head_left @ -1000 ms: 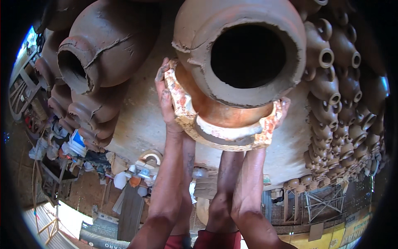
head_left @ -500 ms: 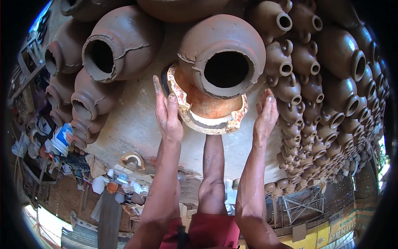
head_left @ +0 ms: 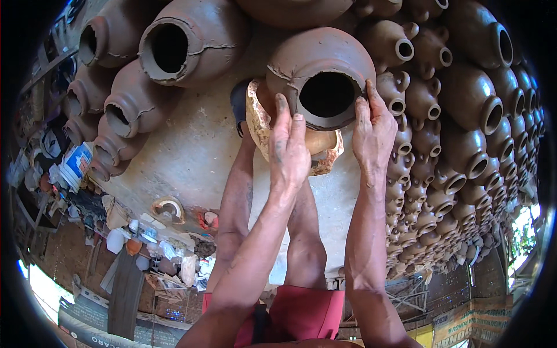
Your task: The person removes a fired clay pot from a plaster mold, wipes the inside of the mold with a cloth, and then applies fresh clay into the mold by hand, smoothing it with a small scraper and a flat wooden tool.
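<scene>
The round brown clay pot (head_left: 318, 55) has left fingers (head_left: 282, 111) at eight o'clock, right fingers (head_left: 376, 103) at four; can't tell if they're pinching.

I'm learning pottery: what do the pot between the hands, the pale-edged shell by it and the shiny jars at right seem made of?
Pot: probably unfired clay, matte brown, showing a raised seam and uneven rim.
Shell: perhaps plaster, possibly fired clay; its rough cream edge has orange stains.
Jars: likely clay too, perhaps burnished, since their smooth brown sides catch bright highlights.
</scene>
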Demonstrator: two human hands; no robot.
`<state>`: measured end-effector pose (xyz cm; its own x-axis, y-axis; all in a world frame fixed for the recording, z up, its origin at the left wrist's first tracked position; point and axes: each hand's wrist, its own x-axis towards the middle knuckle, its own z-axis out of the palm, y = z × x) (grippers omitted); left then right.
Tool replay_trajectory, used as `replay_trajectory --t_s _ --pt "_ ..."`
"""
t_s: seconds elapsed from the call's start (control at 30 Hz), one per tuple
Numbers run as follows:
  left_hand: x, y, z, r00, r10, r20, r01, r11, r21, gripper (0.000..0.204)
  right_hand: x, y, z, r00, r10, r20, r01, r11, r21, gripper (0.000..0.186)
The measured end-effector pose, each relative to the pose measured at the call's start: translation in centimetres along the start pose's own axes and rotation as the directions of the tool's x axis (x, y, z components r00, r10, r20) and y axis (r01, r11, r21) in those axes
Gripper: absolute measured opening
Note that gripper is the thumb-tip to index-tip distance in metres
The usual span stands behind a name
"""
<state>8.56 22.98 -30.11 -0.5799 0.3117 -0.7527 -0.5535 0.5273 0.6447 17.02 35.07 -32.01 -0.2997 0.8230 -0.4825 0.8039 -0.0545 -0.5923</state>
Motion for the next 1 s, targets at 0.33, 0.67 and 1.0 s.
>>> replay_trajectory --t_s 0.33,0.67,1.0 --pt "0.1 -2.0 1.1 0.993 -0.108 -0.043 0.106 0.993 -0.06 0.063 -0.1 0.3 0.6 0.997 -0.072 -0.04 0.068 0.993 -0.094 0.043" --pt "-1.7 -0.7 -3.2 0.995 0.066 -0.079 -0.084 0.96 -0.266 0.058 -5.7 -0.1 -2.3 0.976 -0.215 -0.034 0.214 0.976 -0.031 0.035" --pt "-14.0 -2.8 -18.9 0.949 -0.026 -0.314 -0.036 0.981 -0.191 0.054 -8.0 -4.0 5.7 0.577 0.07 0.814 0.588 0.656 -0.474 0.06"
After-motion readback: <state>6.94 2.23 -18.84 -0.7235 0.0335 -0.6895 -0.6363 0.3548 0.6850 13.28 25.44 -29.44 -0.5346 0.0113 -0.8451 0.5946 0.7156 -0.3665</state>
